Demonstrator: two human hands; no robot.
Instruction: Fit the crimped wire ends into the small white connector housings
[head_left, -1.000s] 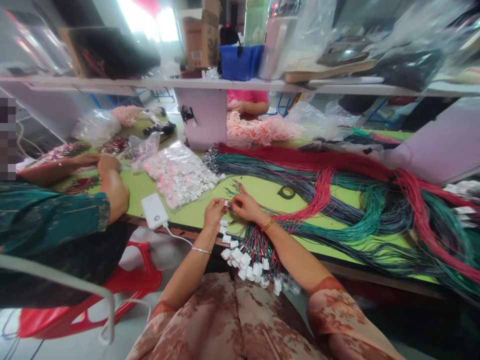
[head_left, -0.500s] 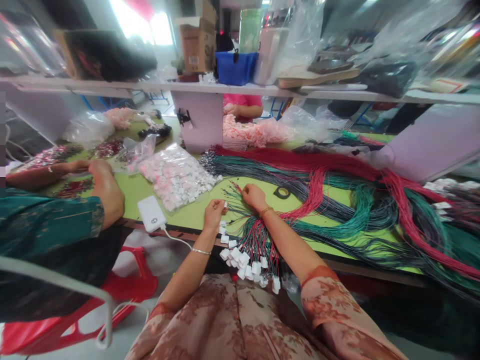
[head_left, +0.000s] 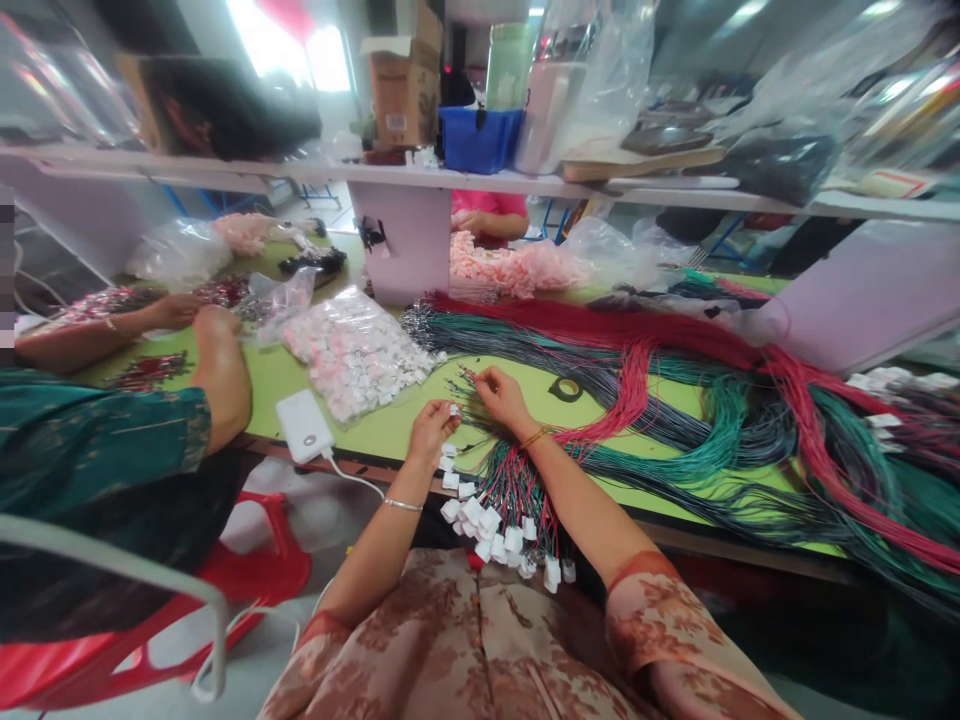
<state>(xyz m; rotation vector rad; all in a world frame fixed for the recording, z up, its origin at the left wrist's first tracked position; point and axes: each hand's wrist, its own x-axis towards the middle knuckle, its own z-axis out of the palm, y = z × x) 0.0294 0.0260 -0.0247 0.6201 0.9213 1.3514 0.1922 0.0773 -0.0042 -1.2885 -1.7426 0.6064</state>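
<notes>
My left hand (head_left: 430, 432) is closed in a pinch on a small white connector housing (head_left: 454, 410). Just to its right, my right hand (head_left: 504, 398) pinches at the tips of thin wires; how many it holds is too small to tell. Loose wire ends (head_left: 459, 386) lie between the two hands on the green table. Below my right wrist, a bundle of red, green and black wires (head_left: 517, 470) spreads toward me, with white connectors (head_left: 487, 522) on the ends hanging past the table edge.
A clear bag of white connectors (head_left: 356, 360) and a white power bank (head_left: 304, 425) with a cable lie to the left. Long red wires (head_left: 637, 325) and green wires (head_left: 720, 420) cover the right side, near a black tape roll (head_left: 565, 388). A co-worker's arm (head_left: 223, 370) rests at far left.
My right hand has shifted slightly left along the wire ends. My left hand keeps the connector in nearly the same place. The co-worker's hand at the left has moved a little to the right.
</notes>
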